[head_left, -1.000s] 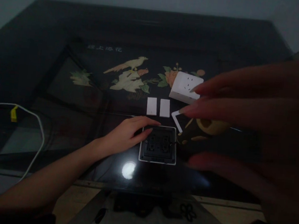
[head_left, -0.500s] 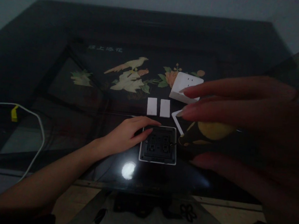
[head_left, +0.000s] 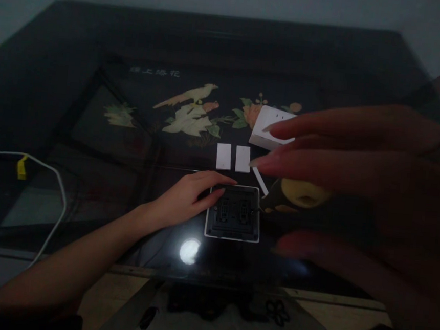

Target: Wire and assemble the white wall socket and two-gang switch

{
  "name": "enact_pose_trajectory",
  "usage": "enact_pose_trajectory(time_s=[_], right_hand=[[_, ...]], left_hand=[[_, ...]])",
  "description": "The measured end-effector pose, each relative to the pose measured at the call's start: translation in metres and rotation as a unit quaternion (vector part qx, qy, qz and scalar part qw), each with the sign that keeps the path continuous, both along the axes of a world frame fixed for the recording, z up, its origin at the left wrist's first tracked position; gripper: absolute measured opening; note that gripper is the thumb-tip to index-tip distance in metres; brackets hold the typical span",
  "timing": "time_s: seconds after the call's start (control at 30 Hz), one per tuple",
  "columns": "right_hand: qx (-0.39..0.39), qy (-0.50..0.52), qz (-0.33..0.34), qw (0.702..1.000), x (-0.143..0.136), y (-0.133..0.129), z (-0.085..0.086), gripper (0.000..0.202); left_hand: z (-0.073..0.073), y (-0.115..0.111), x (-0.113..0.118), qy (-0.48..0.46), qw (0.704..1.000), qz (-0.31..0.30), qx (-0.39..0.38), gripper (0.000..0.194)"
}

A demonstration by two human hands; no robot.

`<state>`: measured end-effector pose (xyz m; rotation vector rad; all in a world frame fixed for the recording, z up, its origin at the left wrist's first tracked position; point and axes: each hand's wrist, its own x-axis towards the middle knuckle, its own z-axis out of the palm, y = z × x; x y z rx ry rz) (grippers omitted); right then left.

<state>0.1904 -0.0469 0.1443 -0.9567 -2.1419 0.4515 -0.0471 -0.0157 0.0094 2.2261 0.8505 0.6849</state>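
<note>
A wall switch (head_left: 233, 225) lies on the dark table with its black inner side up and a thin white rim around it. My left hand (head_left: 190, 196) grips its upper left corner, index finger along the top edge and thumb over the inside. Close to the camera, my right hand (head_left: 357, 182) hovers over the table, fingers and thumb spread, with nothing visible between them. Beyond the switch lie two white rectangular switch covers (head_left: 224, 156) side by side. A white strip-like part (head_left: 260, 181), perhaps one side of a frame, is partly hidden behind my right fingers.
A white socket box (head_left: 266, 123) stands farther back, partly covered by my right hand. On the left a white cable (head_left: 62, 187) with a yellow tag (head_left: 21, 167) crosses the table. The glossy tabletop (head_left: 84, 215) shows bird and flower pictures; its front edge runs before my lap.
My right hand has shifted slightly left and its thumb has dropped a little, covering more of the white strip. My left hand and the switch have stayed put.
</note>
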Motion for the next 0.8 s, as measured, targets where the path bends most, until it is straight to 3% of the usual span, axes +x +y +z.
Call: enact_pose_trajectory(time_s=[0.17, 0.37, 0.57, 0.67, 0.8], right_hand=[[-0.002, 0.012, -0.054, 0.998, -0.005, 0.004, -0.003, 0.029], [-0.049, -0.037, 0.032, 0.998, 0.007, -0.006, -0.001, 0.05], [0.002, 0.034, -0.082, 0.996, -0.014, 0.0, 0.003, 0.019], [0.005, -0.004, -0.095, 0.995, -0.011, 0.001, -0.003, 0.029], [-0.018, -0.035, -0.053, 0.998, 0.002, -0.005, -0.005, 0.048]], left_hand=[[0.0, 0.001, 0.0, 0.003, 1.0, -0.002, -0.005, 0.027], [0.001, 0.0, 0.001, 0.015, 1.0, 0.004, -0.012, 0.027], [0.0, 0.001, 0.0, 0.002, 1.0, -0.004, -0.002, 0.027], [0.001, 0.001, 0.001, 0.006, 1.0, 0.0, -0.005, 0.027], [0.001, 0.0, 0.001, 0.014, 1.0, 0.002, -0.01, 0.026]])
